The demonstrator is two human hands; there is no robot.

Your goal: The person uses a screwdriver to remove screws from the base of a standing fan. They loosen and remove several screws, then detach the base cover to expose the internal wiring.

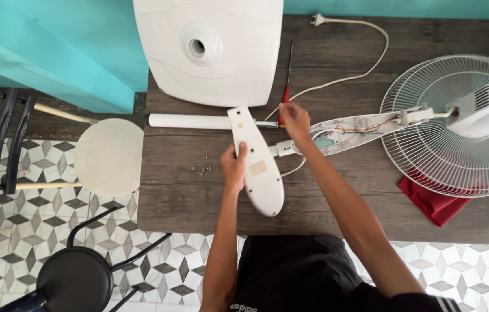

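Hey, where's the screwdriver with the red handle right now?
In the head view, the red-handled screwdriver lies on the wooden table just above the right hand, between the white fan base and the white cord.

The wooden table (337, 208) bears a dismantled fan (452, 121) (plus loose screws (201, 169)).

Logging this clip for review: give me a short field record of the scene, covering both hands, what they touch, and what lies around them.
surface: dark wooden table
left hand: grips the white oval cover panel
right hand: pinches the red-handled screwdriver
opened part: fan neck housing, wires exposed
nearby: loose screws, white pole, fan base, wire grille, red cloth, plug cord
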